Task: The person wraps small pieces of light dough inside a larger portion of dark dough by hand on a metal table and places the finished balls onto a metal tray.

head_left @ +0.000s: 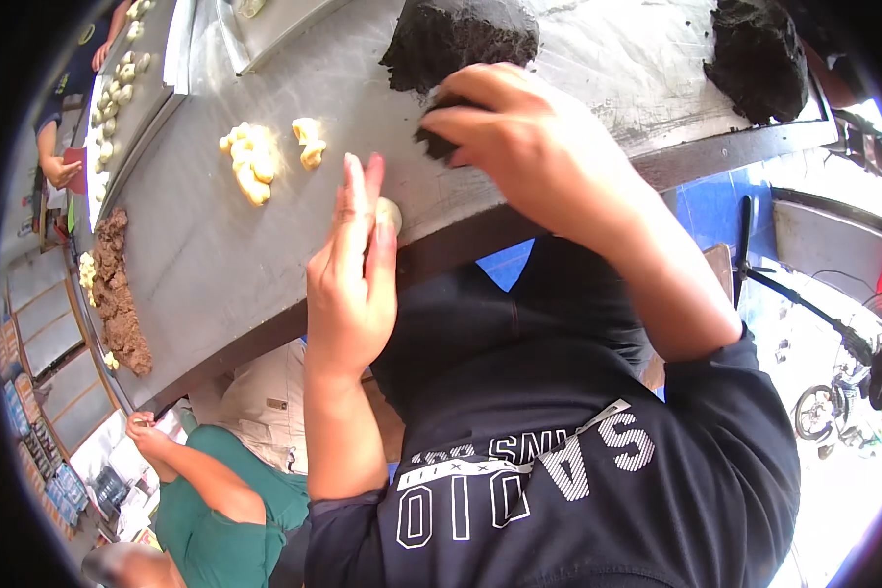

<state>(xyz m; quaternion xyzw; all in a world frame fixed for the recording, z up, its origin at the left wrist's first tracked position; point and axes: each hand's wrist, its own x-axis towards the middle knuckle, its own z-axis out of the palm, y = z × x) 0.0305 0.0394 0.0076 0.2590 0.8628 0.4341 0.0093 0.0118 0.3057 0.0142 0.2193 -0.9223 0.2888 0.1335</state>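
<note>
Right hand (pixel 519 120) gripping black dough lump (pixel 438 147), near big black mound (pixel 461 39) on metal table (pixel 191 284). Left hand (pixel 351 284) fingers straight, pale dough ball (pixel 390 214) beside thumb; can't tell if held.

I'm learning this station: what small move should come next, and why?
Probably bring the right hand toward the left hand: the right grips a dark piece near the large dark lump, while a pale ball shows beside the left's fingers.
</note>
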